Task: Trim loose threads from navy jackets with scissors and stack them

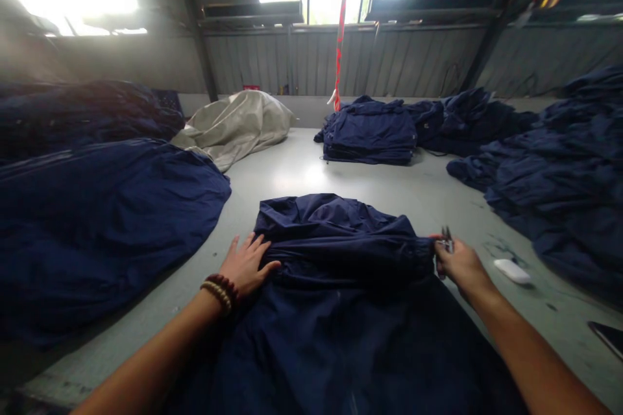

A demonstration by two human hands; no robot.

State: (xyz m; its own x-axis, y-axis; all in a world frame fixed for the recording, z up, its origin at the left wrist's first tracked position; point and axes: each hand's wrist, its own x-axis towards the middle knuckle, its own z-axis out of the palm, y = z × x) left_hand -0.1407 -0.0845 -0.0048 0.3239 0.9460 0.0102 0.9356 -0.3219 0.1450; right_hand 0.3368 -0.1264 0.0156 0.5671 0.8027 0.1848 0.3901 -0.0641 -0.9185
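Observation:
A navy blue garment [350, 331] lies in front of me, its gathered upper part folded across the table. My left hand [246, 264] rests flat on its left edge with fingers spread, a beaded bracelet round the wrist. At the opposite edge, my right hand [460, 267] is closed around small metal thread snips [447, 241], their tips pointing up. Its fingertips also touch the elastic-looking end of the garment; whether they pinch the cloth I cannot tell.
Navy cloth heaps lie left [111, 220] and right [574, 188]. A folded navy stack [370, 133] and beige cloth [243, 123] sit farther back on the pale table [302, 175]. A white case [512, 272] and a dark phone [608, 336] lie right. A red strip [341, 39] hangs down.

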